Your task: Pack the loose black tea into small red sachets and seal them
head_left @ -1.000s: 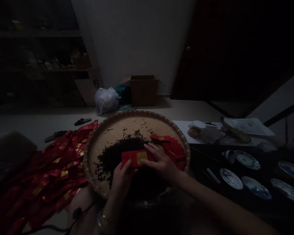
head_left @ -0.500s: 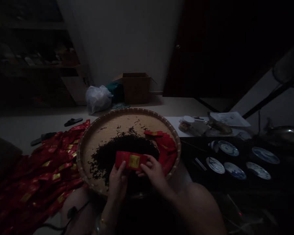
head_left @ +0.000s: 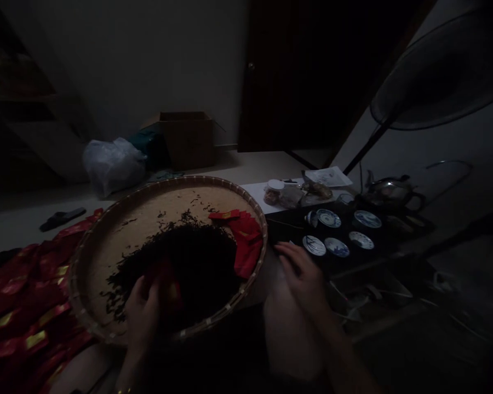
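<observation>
My left hand [head_left: 143, 306] is closed on a red packet [head_left: 164, 287] with a gold patch, held over the dark heap of tea leaves [head_left: 197, 251]. The leaves lie in a round woven bamboo tray [head_left: 98, 235]. More flat red packets [head_left: 246, 238] lie against the tray's right side. Outside the tray, my right hand [head_left: 302, 276] reaches to the edge of the black table [head_left: 287, 221], its fingers stretched forward and slightly bent. I see nothing held in it; its fingertips partly cover a small pale object on the table.
Filled red packets [head_left: 20, 306] are piled on the floor at left, near a dark slipper [head_left: 61, 218]. Blue-and-white dishes [head_left: 337, 246], a metal kettle [head_left: 390, 191] and a lidded jar [head_left: 274, 192] stand at right. Behind are a plastic bag [head_left: 113, 164], a cardboard box [head_left: 189, 139] and a fan [head_left: 435, 71].
My right hand has let go of the red packet and moved right to the black table's edge. My left hand keeps the packet, now lower and tilted. The view has turned right.
</observation>
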`<state>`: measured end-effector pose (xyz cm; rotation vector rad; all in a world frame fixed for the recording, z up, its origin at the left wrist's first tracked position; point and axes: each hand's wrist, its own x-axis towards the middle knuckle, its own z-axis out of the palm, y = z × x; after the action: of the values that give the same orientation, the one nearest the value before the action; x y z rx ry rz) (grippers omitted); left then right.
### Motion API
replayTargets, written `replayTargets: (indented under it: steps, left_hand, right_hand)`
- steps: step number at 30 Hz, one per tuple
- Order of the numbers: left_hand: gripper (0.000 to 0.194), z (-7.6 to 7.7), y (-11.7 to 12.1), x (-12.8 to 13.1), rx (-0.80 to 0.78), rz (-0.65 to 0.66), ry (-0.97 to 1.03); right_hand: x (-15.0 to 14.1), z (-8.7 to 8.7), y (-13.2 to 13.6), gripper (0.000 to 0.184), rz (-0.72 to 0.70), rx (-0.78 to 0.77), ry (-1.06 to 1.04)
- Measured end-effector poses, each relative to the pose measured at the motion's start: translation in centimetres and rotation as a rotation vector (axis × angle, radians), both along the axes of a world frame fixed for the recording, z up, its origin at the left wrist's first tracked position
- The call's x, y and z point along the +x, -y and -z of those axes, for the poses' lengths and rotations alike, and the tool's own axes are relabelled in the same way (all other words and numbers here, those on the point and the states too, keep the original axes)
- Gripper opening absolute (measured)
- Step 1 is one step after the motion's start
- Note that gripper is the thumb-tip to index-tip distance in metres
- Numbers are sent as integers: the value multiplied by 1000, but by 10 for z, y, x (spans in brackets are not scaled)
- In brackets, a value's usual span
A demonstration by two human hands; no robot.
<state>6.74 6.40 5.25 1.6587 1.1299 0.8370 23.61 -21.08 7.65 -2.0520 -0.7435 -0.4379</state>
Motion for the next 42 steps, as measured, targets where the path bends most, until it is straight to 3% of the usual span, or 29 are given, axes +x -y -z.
replayTargets:
  steps: [3, 5, 7, 10, 13, 15, 17, 21, 24, 29, 33, 38, 42]
  left_hand:
    - [49, 7, -3, 0, -31, 1, 3]
    - [49, 9, -3, 1, -30, 15, -3]
    - [50, 10, -2, 1, -26, 28, -9]
    - [51, 9, -2, 1, -15, 19, -5]
    - [49, 8, 0, 0, -10, 9, 17]
    - [49, 7, 1, -1, -24, 7, 32]
    - [49, 6, 2, -1, -30, -2, 35]
    - [49, 5, 2, -2, -14, 7, 20]
    - [50, 5, 0, -3, -19, 27, -5]
    - [53, 5, 1, -3, -59, 30, -8]
    - [51, 2, 2, -4, -53, 70, -30]
    - [44, 1, 3, -2, -21, 110, -24]
    - [40, 6, 3, -2, -9, 132, 18]
  right_hand:
    - [33, 54, 86, 33, 348, -181, -17]
    - [46, 92, 127, 37, 430, -342, -72]
    - [52, 119, 145, 36, 432, -475, -78]
    - [57, 131, 135, 38, 421, -683, -46]
    - [65, 125, 114, 39, 468, -842, -45]
    - [72, 122, 106, 36, 449, -856, -66]
    - [77, 124, 104, 33, 389, -764, -83]
    - [69, 121, 103, 35, 287, -417, -84]
    - [49, 102, 90, 37, 178, -274, -33]
    - [16, 57, 51, 45, 0, -210, 28]
    - [4, 30, 28, 41, -230, -176, 198]
    - [2, 5, 8, 40, -409, -272, 367]
    - [4, -3, -3, 39, -468, -325, 474]
